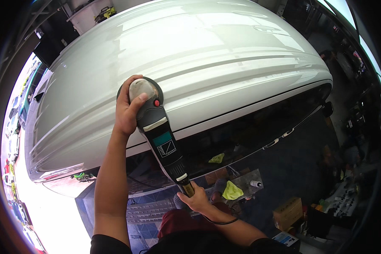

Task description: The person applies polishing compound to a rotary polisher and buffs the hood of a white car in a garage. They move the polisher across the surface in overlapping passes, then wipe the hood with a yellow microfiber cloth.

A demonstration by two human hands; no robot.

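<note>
A long black and grey polisher lies slantwise in front of me, its round head at the far end. That head rests against the ribbed side edge of a white van's roof. My left hand is wrapped over the head from the left, the thumb across its pale top near a red button. Lower down, my right hand closes round the narrow tail end of the polisher. The pad under the head is mostly hidden; only a dark rim shows.
Under me is a perforated metal platform. A yellow-green cloth and a small white bottle lie on its right part. Dark side windows run below the roof edge. A cardboard box stands at lower right.
</note>
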